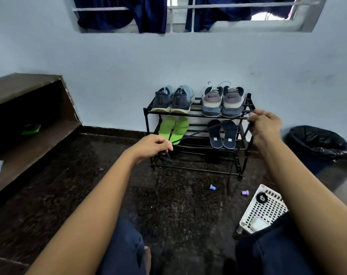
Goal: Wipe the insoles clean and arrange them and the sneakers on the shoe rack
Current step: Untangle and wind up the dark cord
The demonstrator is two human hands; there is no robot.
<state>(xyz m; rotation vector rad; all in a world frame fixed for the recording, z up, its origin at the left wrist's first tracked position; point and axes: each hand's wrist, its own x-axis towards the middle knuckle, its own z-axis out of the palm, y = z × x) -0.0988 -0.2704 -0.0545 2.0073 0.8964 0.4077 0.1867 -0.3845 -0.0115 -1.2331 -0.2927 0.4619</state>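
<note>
Left hand (pixel 154 144) fingers curled, pinching black shoelace (pixel 204 130); right hand (pixel 265 124) fingers curled gripping other end, lace taut between.

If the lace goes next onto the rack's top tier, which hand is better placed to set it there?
Probably the right hand: it pinches the lace level with the top tier of the rack, beside the right sneakers. The left hand holds its end lower, before the green insoles.
</note>
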